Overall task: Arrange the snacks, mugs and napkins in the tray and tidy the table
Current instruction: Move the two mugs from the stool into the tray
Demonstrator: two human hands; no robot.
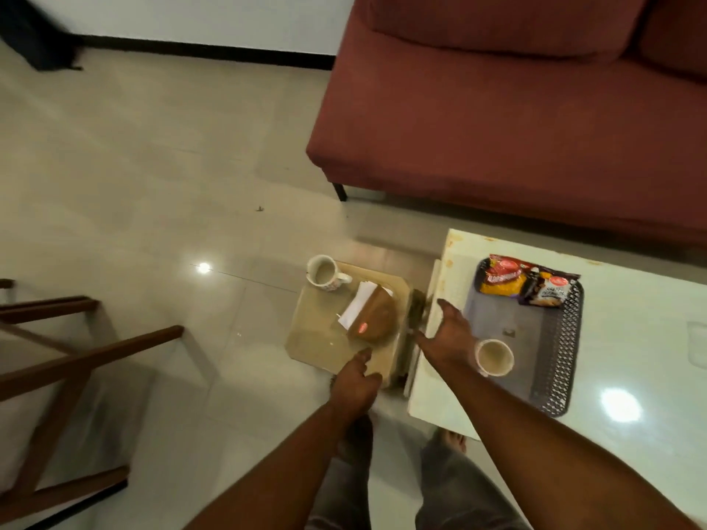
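Observation:
A dark mesh-walled tray [565, 361] lies on the white table [635, 319]. At its far end lie a red-and-yellow snack packet [502, 277] and a dark-and-white snack packet [551, 290]. A cream mug [494, 358] stands at the tray's near left. My right hand [451, 336] hovers just left of that mug, fingers spread, holding nothing. To the left, a low beige board [317, 330] carries a patterned mug [324, 272], white napkins [357, 304] and a brown packet [377, 317] with a red label. My left hand [355, 380] is over the board's near edge, empty.
A dark red sofa [497, 109] stands behind the table. A wooden chair frame [57, 361] is at the left on the glossy tiled floor [153, 185]. My legs and a bare foot [453, 441] are below, beside the table's corner.

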